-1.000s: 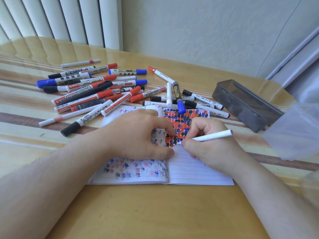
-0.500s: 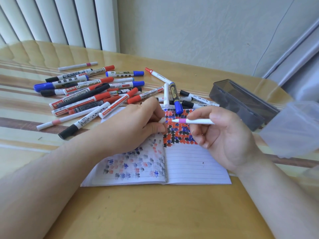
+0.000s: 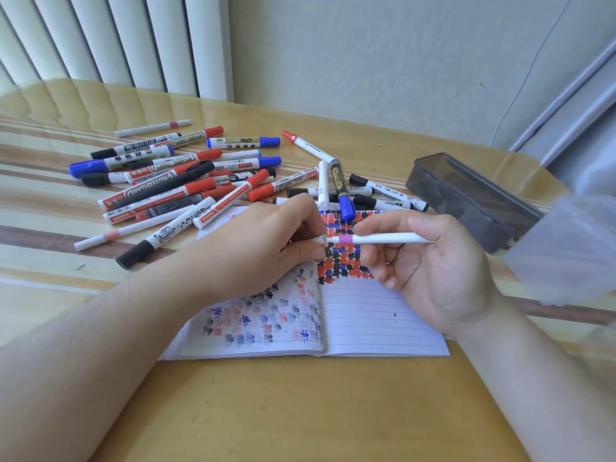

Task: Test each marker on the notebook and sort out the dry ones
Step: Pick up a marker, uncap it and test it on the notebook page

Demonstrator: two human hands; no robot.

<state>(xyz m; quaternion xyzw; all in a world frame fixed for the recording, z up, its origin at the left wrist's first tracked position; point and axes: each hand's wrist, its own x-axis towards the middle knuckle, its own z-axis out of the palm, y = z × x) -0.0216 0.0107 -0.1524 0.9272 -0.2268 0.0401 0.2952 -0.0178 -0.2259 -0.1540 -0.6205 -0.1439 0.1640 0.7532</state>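
Right hand (image 3: pixel 430 261) grips a slim white marker (image 3: pixel 383 239) with a pink band, left hand (image 3: pixel 266 241) pinches its tip end, over the lined notebook (image 3: pixel 376 321) on the glossy tabletop (image 3: pixel 300 411).

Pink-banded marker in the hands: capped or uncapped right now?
Cannot tell for certain. The left hand pinches a white piece at the tip end of the pink-banded marker, which the right hand holds level; the tip itself is hidden.

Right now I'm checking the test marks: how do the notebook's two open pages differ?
The left page carries faded, smudged blotches in loose rows; the right page has a dense, vivid patch of red, blue and black marks at its top. The left hand covers part of the left page; the right page's lower lines are bare. Both are ruled.
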